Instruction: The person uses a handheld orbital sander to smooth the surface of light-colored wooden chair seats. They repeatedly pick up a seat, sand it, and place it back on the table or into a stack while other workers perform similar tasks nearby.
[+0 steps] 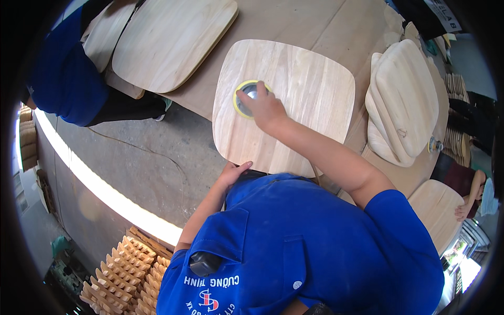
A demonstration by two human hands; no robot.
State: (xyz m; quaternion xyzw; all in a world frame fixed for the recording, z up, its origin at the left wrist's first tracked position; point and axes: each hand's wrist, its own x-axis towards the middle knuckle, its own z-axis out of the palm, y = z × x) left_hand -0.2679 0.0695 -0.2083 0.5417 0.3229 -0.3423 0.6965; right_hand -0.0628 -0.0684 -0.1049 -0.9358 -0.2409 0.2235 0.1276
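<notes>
A pale wooden panel [310,94] with rounded corners lies flat on the table right in front of me. On its left part sits a round sander-like tool [243,109] with a yellow rim and a grey and silver middle. My right hand [269,111] reaches over this tool from the right, its fingers curled onto the top. At the panel's near left edge my left hand [233,173] grips the rim, thumb along the side; its other fingers are mostly hidden.
More wooden panels lie stacked on the table [310,23], at the far left [173,39] and right [404,100]. A person in blue [71,68] stands at the left, another person [467,194] at the right. Slatted wooden pieces [123,273] are piled at the lower left.
</notes>
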